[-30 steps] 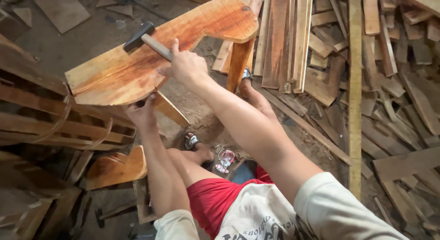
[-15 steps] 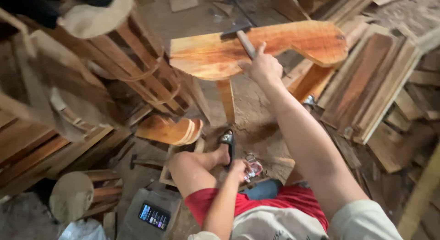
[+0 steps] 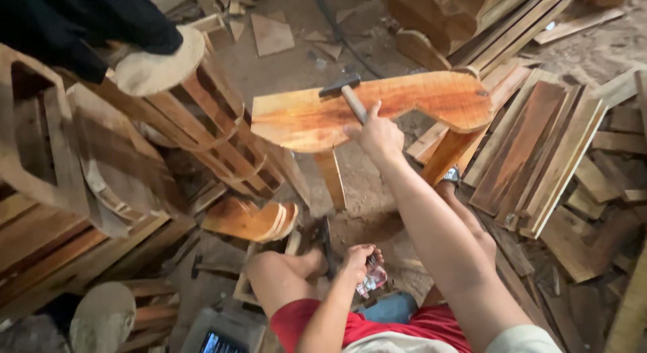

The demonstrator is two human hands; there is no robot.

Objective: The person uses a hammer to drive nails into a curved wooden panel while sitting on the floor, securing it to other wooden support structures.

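Observation:
My right hand (image 3: pixel 377 134) grips the wooden handle of a hammer (image 3: pixel 345 91), whose dark head rests on a curved reddish wooden board (image 3: pixel 431 103). The board lies flat on wooden legs (image 3: pixel 331 179) in front of me. My left hand (image 3: pixel 358 260) is down by my knees, fingers curled on a small clear plastic bag (image 3: pixel 373 279) on the ground. A dark tool (image 3: pixel 325 240) lies on the dirt beside that hand.
Stacks of wooden furniture frames (image 3: pixel 135 151) rise on the left. Curved cut pieces (image 3: pixel 249 219) lie below the board. Planks (image 3: pixel 539 151) are piled on the right. A phone (image 3: pixel 214 342) lies by my left thigh. Scraps (image 3: pixel 271 34) litter the dirt floor.
My left hand left the board's underside and dropped to the small bag on the ground. My view swung left, bringing the stacked frames into sight. The right hand stayed on the hammer.

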